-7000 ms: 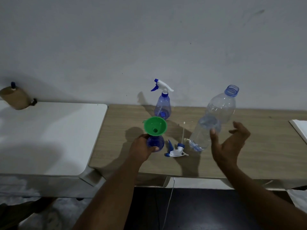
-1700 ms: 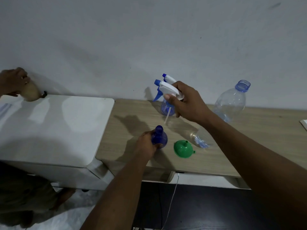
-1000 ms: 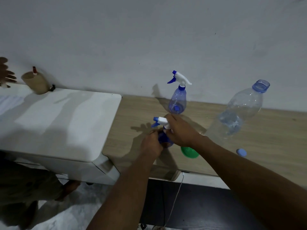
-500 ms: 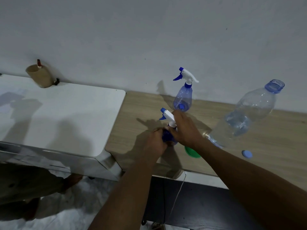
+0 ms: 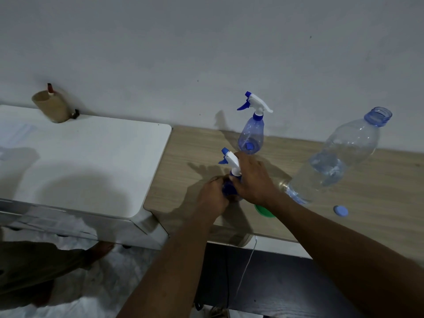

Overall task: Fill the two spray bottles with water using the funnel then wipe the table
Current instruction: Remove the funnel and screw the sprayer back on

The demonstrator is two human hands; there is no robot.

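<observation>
On the wooden table (image 5: 371,193), my left hand (image 5: 212,193) grips the body of the near blue spray bottle (image 5: 228,189). My right hand (image 5: 253,179) is curled round its white and blue trigger head (image 5: 230,160) at the neck. A second spray bottle (image 5: 251,131) with its head on stands upright behind, near the wall. The green funnel (image 5: 263,211) lies on the table, partly hidden under my right wrist. A large clear water bottle (image 5: 332,161), uncapped and part full, stands to the right.
A blue bottle cap (image 5: 340,211) lies on the table right of the funnel. A white cabinet top (image 5: 80,157) adjoins the table on the left, with a tan cup (image 5: 51,106) at its back. A person's foot (image 5: 101,249) shows on the floor below.
My right hand brought the trigger head down onto the near bottle's neck and stays wrapped round it. The funnel lies on the table. The view has shifted left.
</observation>
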